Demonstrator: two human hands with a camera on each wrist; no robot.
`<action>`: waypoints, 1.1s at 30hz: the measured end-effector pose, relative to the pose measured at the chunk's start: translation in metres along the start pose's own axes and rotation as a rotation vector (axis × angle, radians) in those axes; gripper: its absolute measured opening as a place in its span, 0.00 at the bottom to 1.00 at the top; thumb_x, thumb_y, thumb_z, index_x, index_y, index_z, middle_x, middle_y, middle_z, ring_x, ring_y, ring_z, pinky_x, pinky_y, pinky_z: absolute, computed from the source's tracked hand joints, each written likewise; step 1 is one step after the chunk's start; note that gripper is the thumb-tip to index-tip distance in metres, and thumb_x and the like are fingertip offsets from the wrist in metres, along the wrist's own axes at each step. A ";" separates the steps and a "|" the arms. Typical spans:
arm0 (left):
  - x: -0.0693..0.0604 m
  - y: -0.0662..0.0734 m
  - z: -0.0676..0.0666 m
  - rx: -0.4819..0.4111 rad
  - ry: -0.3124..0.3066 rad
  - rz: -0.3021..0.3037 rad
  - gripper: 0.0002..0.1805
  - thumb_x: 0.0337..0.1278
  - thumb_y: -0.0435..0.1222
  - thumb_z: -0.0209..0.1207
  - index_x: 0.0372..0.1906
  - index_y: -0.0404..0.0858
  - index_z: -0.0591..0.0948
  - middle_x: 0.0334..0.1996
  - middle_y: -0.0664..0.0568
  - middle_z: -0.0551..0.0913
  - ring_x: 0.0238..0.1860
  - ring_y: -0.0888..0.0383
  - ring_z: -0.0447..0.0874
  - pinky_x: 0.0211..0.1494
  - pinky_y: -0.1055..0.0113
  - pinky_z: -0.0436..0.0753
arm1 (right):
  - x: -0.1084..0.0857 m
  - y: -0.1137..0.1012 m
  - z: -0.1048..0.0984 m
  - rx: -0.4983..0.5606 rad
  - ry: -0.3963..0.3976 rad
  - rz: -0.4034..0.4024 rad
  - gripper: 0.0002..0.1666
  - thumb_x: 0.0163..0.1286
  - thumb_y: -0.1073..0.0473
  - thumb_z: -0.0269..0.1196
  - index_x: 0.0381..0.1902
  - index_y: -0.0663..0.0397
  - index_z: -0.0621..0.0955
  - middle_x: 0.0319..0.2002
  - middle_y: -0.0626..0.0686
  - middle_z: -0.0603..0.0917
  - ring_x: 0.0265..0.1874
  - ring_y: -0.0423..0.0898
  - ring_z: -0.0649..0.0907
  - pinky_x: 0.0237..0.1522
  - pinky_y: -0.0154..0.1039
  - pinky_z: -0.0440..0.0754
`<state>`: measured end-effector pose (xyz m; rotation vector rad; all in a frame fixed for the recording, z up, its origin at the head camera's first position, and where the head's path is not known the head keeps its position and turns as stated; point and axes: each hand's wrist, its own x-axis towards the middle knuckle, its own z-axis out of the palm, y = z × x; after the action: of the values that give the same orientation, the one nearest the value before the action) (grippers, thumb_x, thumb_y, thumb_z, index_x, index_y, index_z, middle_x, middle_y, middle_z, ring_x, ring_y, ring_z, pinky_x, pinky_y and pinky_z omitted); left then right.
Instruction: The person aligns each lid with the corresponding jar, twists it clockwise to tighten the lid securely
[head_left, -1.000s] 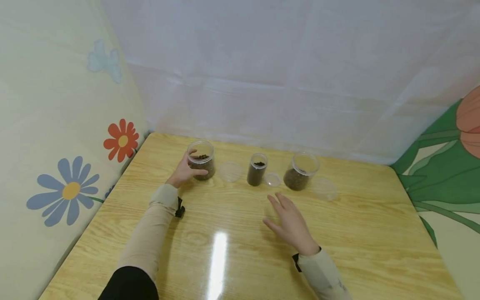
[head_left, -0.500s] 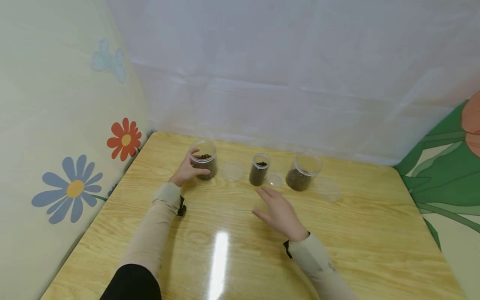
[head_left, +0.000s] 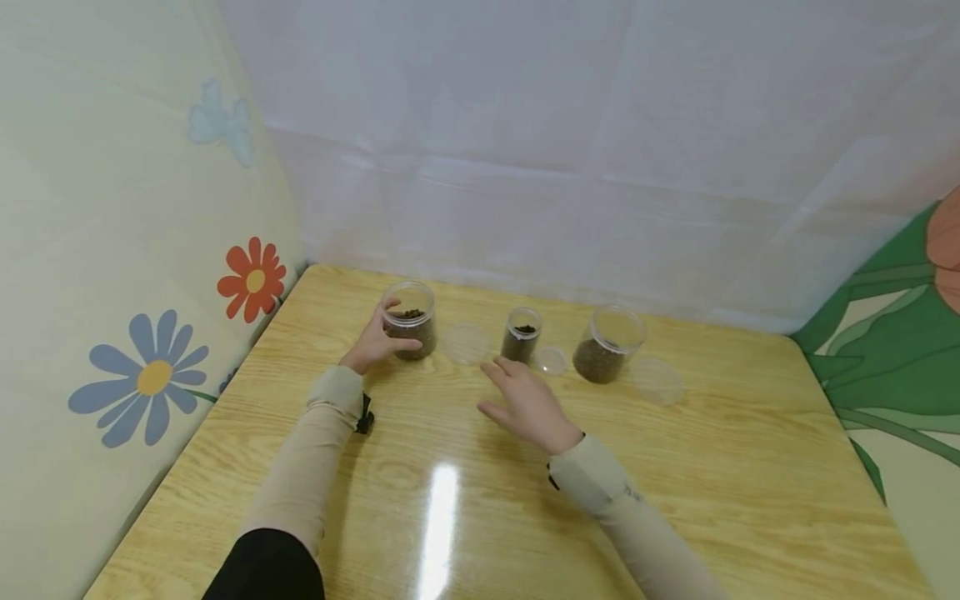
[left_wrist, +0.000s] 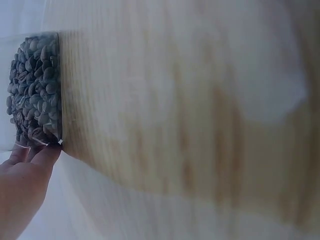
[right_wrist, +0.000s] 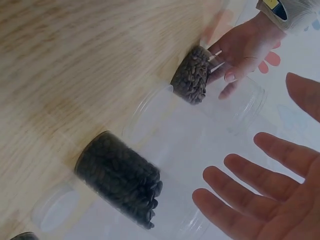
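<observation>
On the left of the table, my left hand (head_left: 371, 343) grips a wide clear jar (head_left: 415, 337), thumb across its front and fingers around the far side. Dark beans, like coffee beans, fill the lower part of this open jar, seen closely in the left wrist view. My right hand (head_left: 527, 406) hovers with spread, straight fingers just in front of a narrow clear jar (head_left: 522, 333), holding nothing. That jar is also lidless and packed with dark beans; the hand hides its base in the head view. Farther right stands a second wide jar (head_left: 600, 358), partly filled with dark beans.
Beside each jar a clear round lid lies flat: a large lid (head_left: 467, 343), a small lid (head_left: 552, 361) and another large lid (head_left: 657, 380). A white cloth (head_left: 525, 167) hangs behind the wooden table (head_left: 750, 467). Flower-printed panels flank both sides.
My right hand has moved left and slightly farther away, from in front of the small lid to the narrow jar. The left hand stays on the left jar. The view shifts slightly.
</observation>
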<state>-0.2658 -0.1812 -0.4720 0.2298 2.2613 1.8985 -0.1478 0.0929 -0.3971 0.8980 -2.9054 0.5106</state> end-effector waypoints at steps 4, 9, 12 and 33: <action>0.000 0.000 0.000 -0.009 0.006 -0.011 0.50 0.42 0.27 0.67 0.67 0.39 0.48 0.64 0.36 0.56 0.63 0.41 0.55 0.65 0.47 0.56 | 0.008 0.000 -0.001 -0.004 0.003 -0.005 0.33 0.60 0.51 0.64 0.59 0.62 0.71 0.55 0.66 0.73 0.53 0.60 0.73 0.53 0.52 0.72; -0.005 0.012 0.000 -0.024 -0.007 -0.022 0.50 0.41 0.26 0.67 0.67 0.36 0.48 0.64 0.33 0.56 0.63 0.39 0.55 0.65 0.47 0.55 | 0.019 0.000 0.000 -0.020 -0.016 -0.013 0.32 0.60 0.50 0.63 0.59 0.61 0.71 0.55 0.65 0.73 0.53 0.59 0.73 0.54 0.51 0.71; -0.011 0.023 0.001 -0.003 -0.015 -0.027 0.50 0.42 0.26 0.66 0.67 0.33 0.47 0.64 0.32 0.56 0.63 0.39 0.55 0.64 0.46 0.56 | 0.025 -0.001 0.002 -0.041 -0.042 -0.010 0.32 0.61 0.50 0.62 0.59 0.60 0.71 0.55 0.64 0.73 0.53 0.58 0.73 0.54 0.50 0.71; -0.002 0.006 0.002 0.020 0.014 -0.031 0.49 0.42 0.28 0.67 0.67 0.39 0.48 0.64 0.34 0.56 0.63 0.41 0.55 0.65 0.48 0.56 | 0.069 0.008 0.021 -0.096 -0.145 0.056 0.30 0.62 0.50 0.61 0.59 0.59 0.72 0.57 0.62 0.72 0.53 0.56 0.74 0.51 0.48 0.74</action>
<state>-0.2634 -0.1792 -0.4661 0.1844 2.2801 1.8686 -0.2083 0.0551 -0.4091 0.8785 -3.0619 0.3185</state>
